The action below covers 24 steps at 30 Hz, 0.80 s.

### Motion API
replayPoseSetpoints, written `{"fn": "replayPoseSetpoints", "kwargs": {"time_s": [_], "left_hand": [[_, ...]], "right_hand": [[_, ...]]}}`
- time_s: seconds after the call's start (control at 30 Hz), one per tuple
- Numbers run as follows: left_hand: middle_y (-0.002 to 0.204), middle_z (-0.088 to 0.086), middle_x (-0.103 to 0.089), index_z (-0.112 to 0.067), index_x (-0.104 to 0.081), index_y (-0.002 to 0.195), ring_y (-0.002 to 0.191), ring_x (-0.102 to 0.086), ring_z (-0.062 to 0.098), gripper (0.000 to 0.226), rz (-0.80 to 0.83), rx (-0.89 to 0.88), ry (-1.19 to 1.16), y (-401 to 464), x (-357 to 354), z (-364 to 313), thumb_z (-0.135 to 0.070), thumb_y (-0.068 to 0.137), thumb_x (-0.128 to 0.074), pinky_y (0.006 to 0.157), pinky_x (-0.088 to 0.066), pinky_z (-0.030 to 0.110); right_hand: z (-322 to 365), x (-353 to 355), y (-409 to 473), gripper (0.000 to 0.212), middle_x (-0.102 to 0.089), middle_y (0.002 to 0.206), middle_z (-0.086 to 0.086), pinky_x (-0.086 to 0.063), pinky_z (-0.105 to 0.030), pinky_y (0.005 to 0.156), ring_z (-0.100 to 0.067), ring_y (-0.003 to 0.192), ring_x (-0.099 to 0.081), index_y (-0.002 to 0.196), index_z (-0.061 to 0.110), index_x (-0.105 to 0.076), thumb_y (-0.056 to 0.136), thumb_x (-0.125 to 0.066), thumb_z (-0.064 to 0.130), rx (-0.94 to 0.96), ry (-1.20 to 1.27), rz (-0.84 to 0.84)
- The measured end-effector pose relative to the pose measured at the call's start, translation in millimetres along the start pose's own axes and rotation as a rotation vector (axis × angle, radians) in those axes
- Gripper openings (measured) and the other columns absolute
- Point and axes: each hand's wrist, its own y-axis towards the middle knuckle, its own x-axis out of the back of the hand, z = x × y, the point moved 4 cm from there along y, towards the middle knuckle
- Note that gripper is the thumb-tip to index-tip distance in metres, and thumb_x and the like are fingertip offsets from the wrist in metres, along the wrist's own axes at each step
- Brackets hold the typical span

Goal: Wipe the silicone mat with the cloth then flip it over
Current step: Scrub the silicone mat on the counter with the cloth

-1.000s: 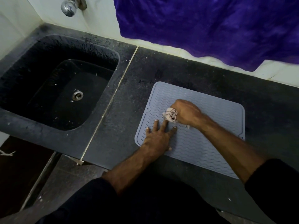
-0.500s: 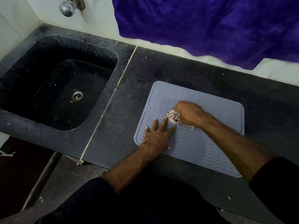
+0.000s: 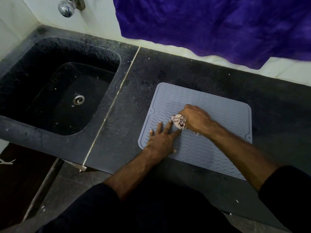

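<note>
The right hand (image 3: pixel 195 119) is clenched around a bunched cloth (image 3: pixel 179 121), pale with a dark printed pattern, and presses it down on the silicone mat (image 3: pixel 215 113) near the mat's middle; a small tail of the cloth pokes out under the wrist on the near side. The left hand (image 3: pixel 162 140) lies flat and spread, palm down, on the mat's near left part, grasping nothing, its fingertips (image 3: pixel 170 121) reaching up to just beside the cloth, one of them seeming to touch it. The mat is one grey-blue rectangle with rounded corners, a raised rim and wavy ribs, lying flat on the dark speckled worktop (image 3: pixel 193 71), with its ribbed face up. Both forearms are bare, and dark sleeves (image 3: pixel 286 190) begin near the elbows. No brand, label or readable writing shows on the mat or the cloth; the cloth's print is too crumpled to make out. To the left, set into the same dark stone, is one black sink (image 3: pixel 33 130) with a single metal drain (image 3: pixel 78 99) in its floor, and above it one chrome tap knob (image 3: pixel 66 8) sticks out from the pale wall. One purple fabric (image 3: pixel 218 26) hangs down the wall behind the worktop, well apart from the mat.
</note>
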Motion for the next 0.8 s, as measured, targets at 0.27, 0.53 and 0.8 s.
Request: {"fn": "replayPoseSetpoints", "kwargs": {"time_s": [0.27, 0.53, 0.8], "left_hand": [[0.161, 0.001, 0.016, -0.032, -0.005, 0.154, 0.146, 0.011, 0.039, 0.081, -0.053, 0.034, 0.027, -15, -2, 9, -0.041, 0.093, -0.057, 0.118, -0.009, 0.054], [0.162, 0.007, 0.007, -0.027, -0.003, 0.155, 0.145, 0.006, 0.044, 0.078, -0.056, -0.035, 0.102, -16, -13, 19, -0.044, 0.095, -0.05, 0.118, -0.013, 0.054], [0.161, 0.011, 0.009, -0.027, 0.002, 0.155, 0.145, 0.009, 0.044, 0.08, -0.064, -0.068, 0.13, -17, -16, 24, -0.048, 0.095, -0.047, 0.115, -0.016, 0.054]], "right_hand": [[1, 0, -14, 0.034, -0.06, 0.106, -0.007, -0.051, -0.034, 0.074, -0.027, 0.095, -0.06, 0.108, 0.019, -0.07, 0.076, -0.079, 0.021, 0.012, 0.02, -0.053], [78, 6, -1, 0.03, -0.056, 0.112, -0.007, -0.042, -0.035, 0.08, -0.028, 0.103, -0.054, 0.116, 0.024, -0.067, 0.087, -0.066, 0.025, 0.189, 0.107, -0.126], [58, -6, -13, 0.028, -0.056, 0.108, -0.006, -0.043, -0.035, 0.079, -0.025, 0.099, -0.053, 0.105, 0.017, -0.067, 0.088, -0.063, 0.04, 0.033, 0.071, -0.039]]}}
